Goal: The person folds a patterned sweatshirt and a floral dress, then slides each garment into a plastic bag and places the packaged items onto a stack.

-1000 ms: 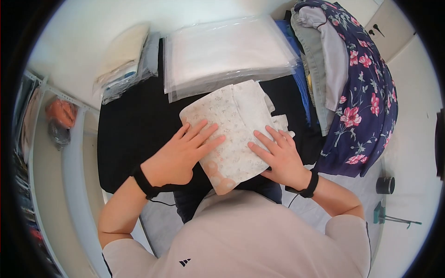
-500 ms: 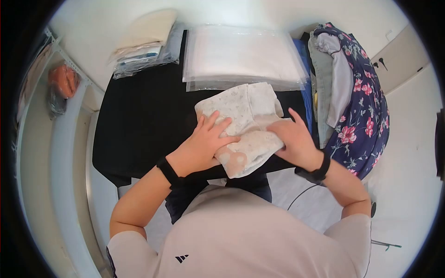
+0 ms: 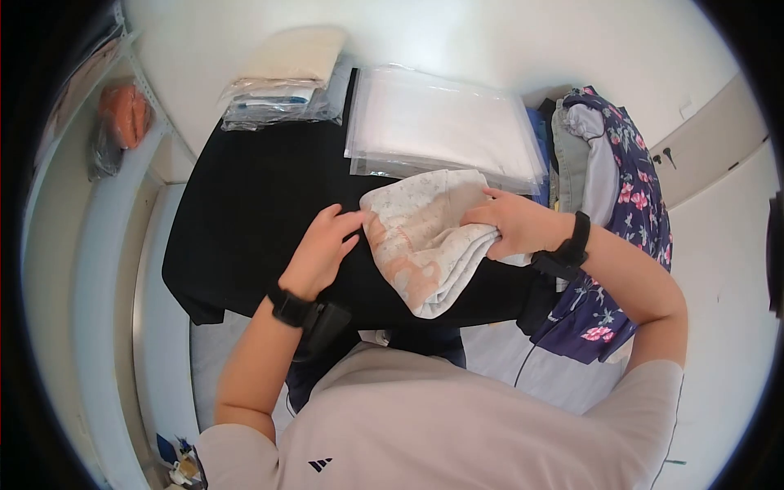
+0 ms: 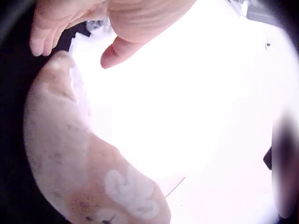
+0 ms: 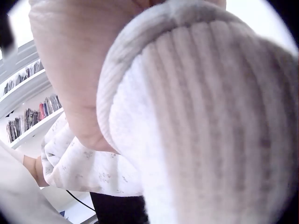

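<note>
A folded pale garment [image 3: 425, 220] with a faint print and orange-and-white rings lies tilted on the black-covered table [image 3: 245, 212]. The right hand [image 3: 527, 224] grips its right side, thumb and fingers around the folded layers. In the right wrist view, a ribbed edge [image 5: 210, 102] fills much of the picture beside the hand [image 5: 74, 60]. At the garment's left edge is the left hand [image 3: 320, 249], fingers loosely bent, a fingertip at or near the cloth. The left wrist view has that hand [image 4: 126, 21] above the garment [image 4: 60, 130], holding nothing.
Clear plastic bags [image 3: 441, 122] lie at the table's back, with a wrapped stack [image 3: 286, 82] to their left. Clothes, including a floral navy piece [image 3: 633, 212], hang over the right end. Shelving [image 3: 98, 269] stands at the left.
The left hand has come off the garment's top to its left edge. The right hand, earlier flat on the cloth, now grips and lifts its right side, and the lower part has folded up.
</note>
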The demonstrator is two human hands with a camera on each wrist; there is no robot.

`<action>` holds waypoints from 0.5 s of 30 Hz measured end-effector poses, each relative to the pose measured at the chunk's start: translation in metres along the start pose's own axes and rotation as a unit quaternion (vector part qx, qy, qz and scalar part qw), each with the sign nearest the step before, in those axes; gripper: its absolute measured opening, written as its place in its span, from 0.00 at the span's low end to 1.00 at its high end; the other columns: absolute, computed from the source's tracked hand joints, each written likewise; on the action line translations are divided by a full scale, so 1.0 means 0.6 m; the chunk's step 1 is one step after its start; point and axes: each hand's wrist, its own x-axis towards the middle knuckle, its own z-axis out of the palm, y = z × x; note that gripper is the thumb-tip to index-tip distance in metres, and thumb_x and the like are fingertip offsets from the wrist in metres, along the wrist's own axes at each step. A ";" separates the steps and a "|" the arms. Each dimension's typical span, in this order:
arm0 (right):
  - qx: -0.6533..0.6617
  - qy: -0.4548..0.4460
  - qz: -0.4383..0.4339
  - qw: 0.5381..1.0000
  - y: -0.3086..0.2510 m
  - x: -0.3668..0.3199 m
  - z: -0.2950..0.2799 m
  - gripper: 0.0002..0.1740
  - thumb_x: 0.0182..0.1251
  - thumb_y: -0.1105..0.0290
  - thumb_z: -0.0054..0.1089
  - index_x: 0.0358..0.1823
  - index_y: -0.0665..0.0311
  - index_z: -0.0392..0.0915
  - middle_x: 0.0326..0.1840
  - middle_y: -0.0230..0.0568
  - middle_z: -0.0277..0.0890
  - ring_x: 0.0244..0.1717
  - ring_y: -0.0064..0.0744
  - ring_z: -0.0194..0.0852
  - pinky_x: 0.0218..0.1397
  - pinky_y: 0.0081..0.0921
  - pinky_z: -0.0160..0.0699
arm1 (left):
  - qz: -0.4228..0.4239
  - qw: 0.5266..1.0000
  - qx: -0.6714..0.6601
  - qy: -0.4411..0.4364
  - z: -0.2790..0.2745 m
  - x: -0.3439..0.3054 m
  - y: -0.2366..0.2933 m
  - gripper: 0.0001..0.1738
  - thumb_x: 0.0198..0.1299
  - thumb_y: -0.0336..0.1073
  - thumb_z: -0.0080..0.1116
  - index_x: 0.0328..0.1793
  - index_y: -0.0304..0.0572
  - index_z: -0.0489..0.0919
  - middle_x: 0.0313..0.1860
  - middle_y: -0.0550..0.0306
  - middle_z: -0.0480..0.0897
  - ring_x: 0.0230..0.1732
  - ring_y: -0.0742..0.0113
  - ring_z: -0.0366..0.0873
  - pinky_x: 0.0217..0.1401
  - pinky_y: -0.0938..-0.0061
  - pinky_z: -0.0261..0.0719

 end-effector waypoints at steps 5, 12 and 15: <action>0.010 0.020 -0.020 1.000 -0.006 -0.001 0.009 0.25 0.47 0.69 0.64 0.52 0.56 0.75 0.48 0.31 0.78 0.52 0.38 0.75 0.77 0.57 0.40 | -0.057 0.984 -0.028 -0.167 0.036 0.080 0.005 0.24 0.61 0.40 0.61 0.56 0.26 0.73 0.51 0.47 0.80 0.53 0.62 0.79 0.59 0.66 0.74; 0.008 0.086 -0.041 0.995 -0.010 -0.018 0.034 0.25 0.40 0.69 0.68 0.47 0.53 0.79 0.54 0.40 0.74 0.58 0.45 0.69 0.75 0.51 0.46 | -0.004 0.975 -0.004 -0.221 0.091 0.071 0.018 0.21 0.57 0.25 0.57 0.58 0.31 0.72 0.55 0.47 0.78 0.55 0.65 0.77 0.59 0.70 0.75; -0.114 0.261 -0.068 0.956 -0.033 -0.035 0.034 0.25 0.35 0.69 0.71 0.43 0.51 0.82 0.70 0.43 0.60 0.71 0.52 0.53 0.74 0.55 0.46 | 0.123 0.961 0.129 -0.213 0.087 0.041 0.025 0.22 0.52 0.21 0.59 0.56 0.34 0.72 0.56 0.50 0.78 0.56 0.67 0.75 0.60 0.71 0.73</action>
